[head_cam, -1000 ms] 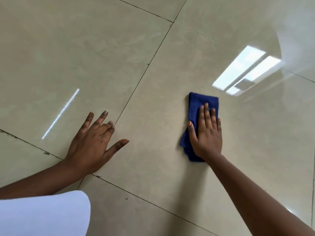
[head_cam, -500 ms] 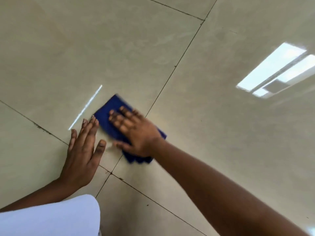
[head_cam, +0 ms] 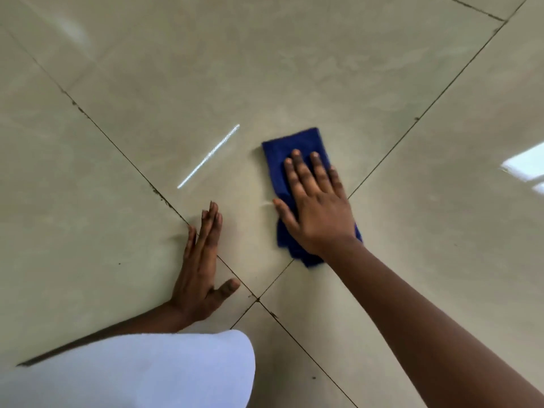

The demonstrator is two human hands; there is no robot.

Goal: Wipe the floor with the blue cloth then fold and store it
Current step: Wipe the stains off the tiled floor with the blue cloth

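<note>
A folded dark blue cloth (head_cam: 294, 145) lies flat on the glossy beige tiled floor (head_cam: 323, 69). My right hand (head_cam: 318, 207) presses palm-down on the cloth, fingers together and pointing away from me; the cloth shows past the fingertips and under the wrist. My left hand (head_cam: 203, 266) rests flat on the floor to the left of the cloth, apart from it, fingers together and thumb out, holding nothing. It lies across a dark grout line.
Dark grout lines (head_cam: 126, 160) cross the tiles and meet at a joint (head_cam: 257, 298) near my left thumb. A white garment (head_cam: 132, 369) fills the lower left. Bright window reflections (head_cam: 527, 166) sit on the floor at the right.
My right hand slid the cloth from beside my left fingers out to the right, after a sweep leftward before that. The camera view has shifted; my left hand stays planted.
</note>
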